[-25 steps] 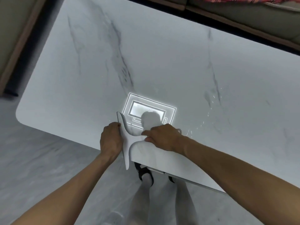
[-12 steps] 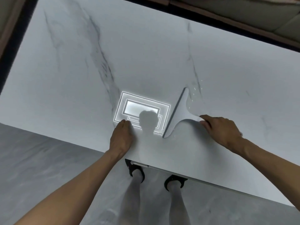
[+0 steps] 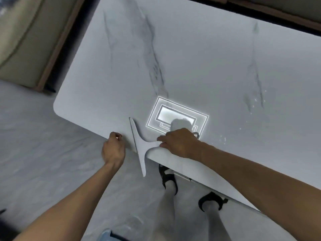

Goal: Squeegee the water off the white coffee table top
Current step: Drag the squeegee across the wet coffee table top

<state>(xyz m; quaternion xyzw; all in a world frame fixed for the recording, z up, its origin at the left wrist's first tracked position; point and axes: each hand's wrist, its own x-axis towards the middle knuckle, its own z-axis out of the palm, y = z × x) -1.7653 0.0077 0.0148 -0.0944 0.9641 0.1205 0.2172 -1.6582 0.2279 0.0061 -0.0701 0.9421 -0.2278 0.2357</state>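
The white marble-veined coffee table top (image 3: 199, 58) fills the upper part of the view. A pale grey squeegee (image 3: 139, 145) lies across the table's near edge, its blade running near-to-far and its lower end hanging over the floor. My right hand (image 3: 178, 144) grips the squeegee's handle from the right. My left hand (image 3: 113, 149) hovers beside the near edge, just left of the blade, fingers curled and holding nothing. Small water droplets (image 3: 223, 139) glint on the top to the right of my right hand, with more water droplets (image 3: 258, 101) farther back.
A bright reflection of a ceiling light (image 3: 177, 117) shows on the top behind my right hand. My feet in dark sandals (image 3: 169, 178) stand under the near edge on grey floor. A beige sofa with a wooden base (image 3: 43, 49) sits at the left.
My right hand has swept the squeegee leftward, from the droplets at the right to the near edge. My left hand has come off the table top and now hovers beside the edge.
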